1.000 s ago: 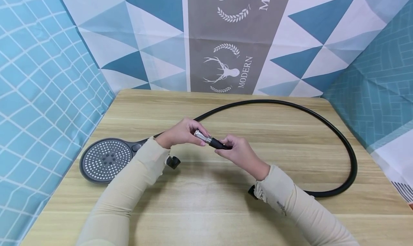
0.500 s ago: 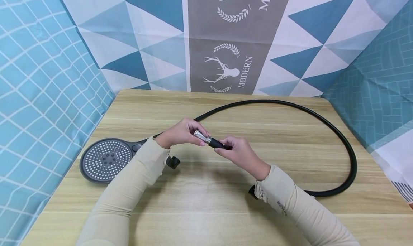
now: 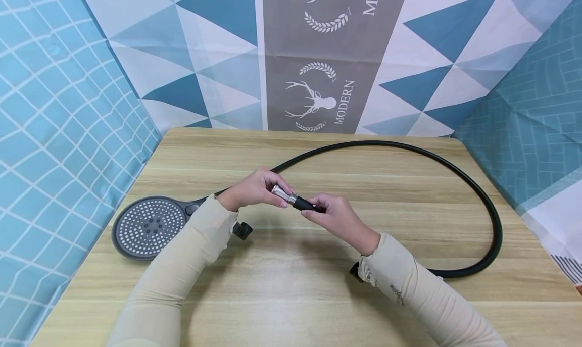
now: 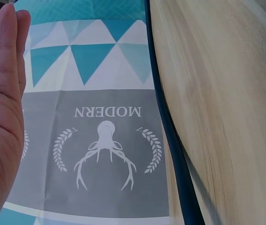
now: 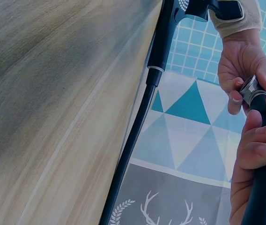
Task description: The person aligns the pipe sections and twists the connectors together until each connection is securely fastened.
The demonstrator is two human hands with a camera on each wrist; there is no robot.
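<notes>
Left hand (image 3: pixel 252 190) pinches the silver metal connector (image 3: pixel 283 193) between thumb and fingers. Right hand (image 3: pixel 336 215) grips the adjoining black hose end (image 3: pixel 302 203), leaving the joint between both hands. Handheld shower head (image 3: pixel 147 228) lies on the wooden table (image 3: pixel 282 306), beside the left forearm (image 3: pixel 182 271).

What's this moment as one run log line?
left grip: pinches metal fitting | right grip: holds black tube | shower head: lies on table
</notes>
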